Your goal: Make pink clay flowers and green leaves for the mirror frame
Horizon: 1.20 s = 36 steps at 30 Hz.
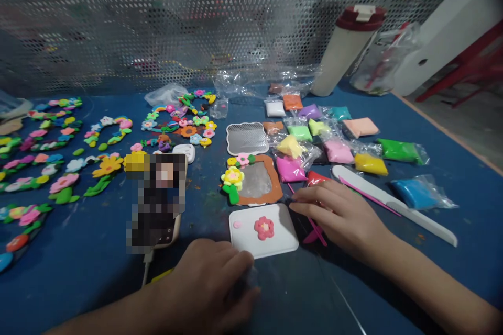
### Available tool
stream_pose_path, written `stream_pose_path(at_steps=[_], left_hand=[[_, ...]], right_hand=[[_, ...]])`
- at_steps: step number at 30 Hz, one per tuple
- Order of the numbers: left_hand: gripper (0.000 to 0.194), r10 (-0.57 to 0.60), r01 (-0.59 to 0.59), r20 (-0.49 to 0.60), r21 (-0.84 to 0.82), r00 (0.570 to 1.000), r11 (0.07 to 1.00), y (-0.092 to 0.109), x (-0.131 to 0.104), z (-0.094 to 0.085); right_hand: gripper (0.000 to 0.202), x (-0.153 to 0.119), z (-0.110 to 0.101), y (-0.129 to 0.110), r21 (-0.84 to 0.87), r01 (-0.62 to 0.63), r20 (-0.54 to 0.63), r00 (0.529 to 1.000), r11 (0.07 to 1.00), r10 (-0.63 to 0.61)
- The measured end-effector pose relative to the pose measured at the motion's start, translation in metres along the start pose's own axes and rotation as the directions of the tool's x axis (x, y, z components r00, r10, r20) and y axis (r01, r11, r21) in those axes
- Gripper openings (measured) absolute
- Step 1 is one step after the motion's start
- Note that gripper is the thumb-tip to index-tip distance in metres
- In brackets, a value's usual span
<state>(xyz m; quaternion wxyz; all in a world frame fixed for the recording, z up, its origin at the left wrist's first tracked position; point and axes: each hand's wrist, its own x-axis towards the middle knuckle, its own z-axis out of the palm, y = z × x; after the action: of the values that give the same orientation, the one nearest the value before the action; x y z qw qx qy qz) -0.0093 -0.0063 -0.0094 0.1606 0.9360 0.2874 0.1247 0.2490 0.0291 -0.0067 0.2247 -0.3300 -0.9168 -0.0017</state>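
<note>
1. Flowers (107, 166) of coloured clay, worked into rings, crowd the left part of your desk (90, 235), some reaching near its back edge.
2. Right of them is a phone (165, 204), its picture blurred out, with a cable (146, 271) at its lower end; a white case (188, 154) sits just behind it.
3. Your left hand (214, 275) comes next, palm down, fingers curled in beside the front left corner of the white board. Something clear shows dimly under the fingertips; I cannot tell whether you hold it.
4. The white board (283, 238) lies flat between your hands, carrying a pink flower (264, 227) near its middle and a small pink dab (237, 224) by its back left corner.
5. Just behind the board's back edge, a brown frame (276, 183) surrounds a mirror, with flowers along its left side; a plain mirror (247, 138) lies beyond, toward the desk's back edge.
6. Your right hand (340, 207) is off the board's right edge, fingers close together and gently bent above pink sticks (316, 233), beside a red packet (315, 178). Whether they pinch anything, I cannot tell.
7. Past that hand, a long white tool (422, 218) slants across your desk, a blue packet (412, 192) beside it; a tumbler (345, 55) stands at the back edge.
</note>
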Motion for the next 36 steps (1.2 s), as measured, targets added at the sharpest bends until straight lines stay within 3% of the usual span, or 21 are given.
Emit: stream_pose_path(at_steps=[3, 7, 11, 16, 19, 23, 27, 31, 36], left_hand=[[0.002, -0.012, 0.012, 0.004, 0.015, 1.0, 1.0, 0.002, -0.001, -0.001], [0.006, -0.026, 0.03, -0.063, 0.054, 0.998, 0.998, 0.004, -0.004, 0.0], [0.011, -0.014, 0.028, -0.149, 0.089, 0.989, 0.996, 0.003, -0.007, 0.005], [0.013, 0.045, -0.028, -0.182, 0.096, 0.982, 0.995, 0.003, -0.006, 0.006], [0.012, 0.048, -0.026, -0.191, 0.113, 0.98, 0.993, 0.003, -0.005, 0.005], [0.013, 0.044, -0.016, -0.227, 0.123, 0.973, 0.992, 0.004, -0.004, 0.005], [0.013, 0.053, -0.029, -0.222, 0.111, 0.974, 0.993, 0.004, -0.003, 0.005], [0.013, 0.042, -0.033, -0.162, 0.06, 0.986, 0.998, 0.003, -0.002, 0.004], [0.011, 0.068, -0.067, -0.078, 0.021, 0.995, 0.998, -0.001, 0.001, 0.005]], right_hand=[[0.022, 0.007, 0.005, -0.017, 0.212, -0.13, 0.068, 0.991, 0.969, 0.118], [0.04, 0.011, 0.016, -0.038, 0.239, -0.193, 0.194, 0.97, 0.952, 0.147], [0.031, 0.01, 0.022, -0.043, 0.252, -0.185, 0.198, 0.971, 0.95, 0.136], [0.021, 0.011, 0.023, -0.043, 0.334, -0.18, 0.186, 0.975, 0.925, 0.123], [0.018, 0.015, 0.02, -0.042, 0.425, -0.25, 0.212, 0.962, 0.87, 0.173], [0.011, 0.033, 0.007, -0.024, 0.487, -0.38, 0.21, 0.925, 0.786, 0.317], [0.009, 0.063, -0.005, 0.014, 0.381, -0.435, 0.104, 0.897, 0.816, 0.43], [0.008, 0.086, -0.004, 0.048, 0.316, -0.418, 0.132, 0.908, 0.852, 0.397], [0.009, 0.098, 0.002, 0.062, 0.283, -0.361, 0.214, 0.927, 0.889, 0.309]])
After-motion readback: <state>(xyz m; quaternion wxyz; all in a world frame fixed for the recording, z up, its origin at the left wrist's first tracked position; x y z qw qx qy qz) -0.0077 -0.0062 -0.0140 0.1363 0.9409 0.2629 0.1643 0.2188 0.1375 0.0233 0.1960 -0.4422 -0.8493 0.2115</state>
